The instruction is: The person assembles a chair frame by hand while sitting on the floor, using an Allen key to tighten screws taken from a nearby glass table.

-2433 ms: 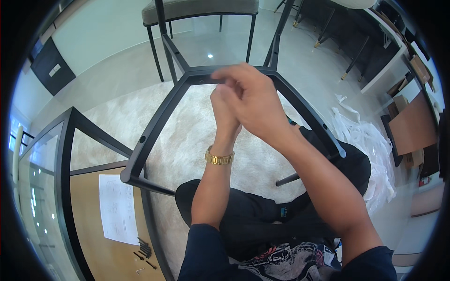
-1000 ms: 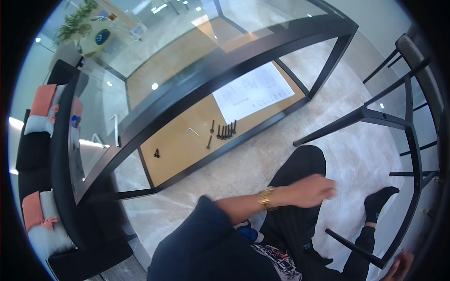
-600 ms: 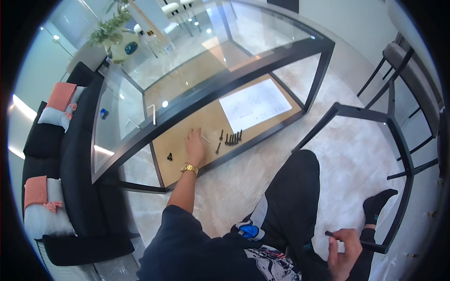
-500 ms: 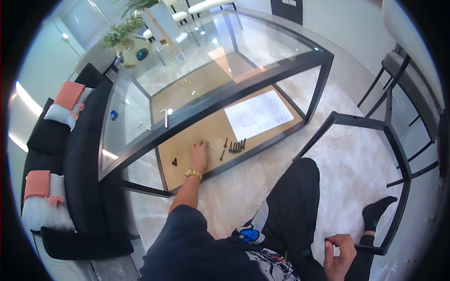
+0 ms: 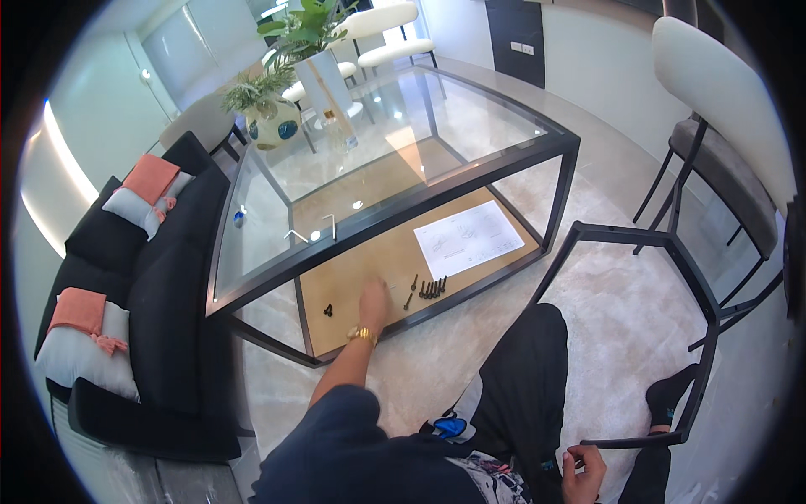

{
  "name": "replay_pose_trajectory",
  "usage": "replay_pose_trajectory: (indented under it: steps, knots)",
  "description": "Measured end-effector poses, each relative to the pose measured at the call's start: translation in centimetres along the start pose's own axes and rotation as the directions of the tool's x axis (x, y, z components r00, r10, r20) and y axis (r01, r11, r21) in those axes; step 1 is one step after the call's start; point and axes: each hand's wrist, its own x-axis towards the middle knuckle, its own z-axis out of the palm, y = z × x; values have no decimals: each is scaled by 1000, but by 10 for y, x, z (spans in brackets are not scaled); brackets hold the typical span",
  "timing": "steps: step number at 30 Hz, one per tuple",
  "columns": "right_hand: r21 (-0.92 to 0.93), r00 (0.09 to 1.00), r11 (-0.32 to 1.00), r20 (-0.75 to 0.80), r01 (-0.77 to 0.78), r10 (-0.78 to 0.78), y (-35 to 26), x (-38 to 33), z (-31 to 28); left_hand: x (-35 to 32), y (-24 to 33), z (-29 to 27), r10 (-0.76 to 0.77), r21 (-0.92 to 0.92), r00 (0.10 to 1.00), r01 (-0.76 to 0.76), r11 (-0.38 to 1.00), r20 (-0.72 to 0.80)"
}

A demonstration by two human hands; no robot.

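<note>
Nearest us is our right hand (image 5: 583,472), thumb and forefinger curled almost together; we cannot tell whether they pinch anything. Just above those fingertips is the end of one black metal chair frame (image 5: 711,353). Farther out, our left hand (image 5: 374,304) reaches down, fingers bunched; we cannot tell whether they grip the one slim hex key (image 5: 392,287) just right of them, over the tan shelf (image 5: 342,279). Right of these fingers we count two separate bolts (image 5: 409,300), then a row of bolts (image 5: 434,289) too overlapped to count; left, one small black hardware clump (image 5: 328,310). Beyond lie one paper sheet (image 5: 468,239) and, on the glass coffee table (image 5: 420,209), two L-shaped keys (image 5: 334,228).
</note>
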Motion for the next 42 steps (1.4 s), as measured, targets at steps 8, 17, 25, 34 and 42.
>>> replay_pose_trajectory:
  steps: [8,17,25,34,42]
  knots:
    - [20,984,992,126,122,-124,-5,-3,17,-22,164,-249,403,92,726,-429,899,-558]
    - [89,989,987,55,135,-140,-14,8,20,7,80,-256,269,-111,823,-369,923,-500]
    - [294,996,953,32,66,-79,-11,8,9,-15,134,-245,251,-153,703,-457,876,-665]
    - [311,907,901,-385,301,-171,-95,68,-38,-130,364,-134,845,-902,485,431,-8,225]
    - [-267,901,935,-304,232,-310,-116,93,-119,-76,471,-86,997,-606,-54,796,6,-62]
